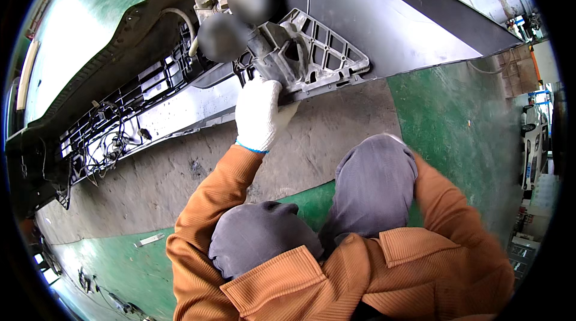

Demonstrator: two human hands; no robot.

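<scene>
My left hand [258, 114], in a white knit glove with a blue cuff edge, reaches forward to the near edge of a car bumper [210, 102]. Its fingers curl at the base of a dirty grey plastic bracket [279, 60] and close on it; the fingertips are partly hidden. Beside the bracket, a ribbed triangular plastic support [336, 54] lies against the bumper. Of my right hand [394, 137] only a sliver of white glove shows past my right knee; its fingers are hidden.
Two blurred dark round shapes [222, 38] sit by the bracket. Loose wiring [114, 141] hangs on the bumper's left part. A grey mat [162, 183] lies beneath on the green floor [450, 117]. A small pale strip [149, 240] lies left of my knees. A white car [531, 147] stands far right.
</scene>
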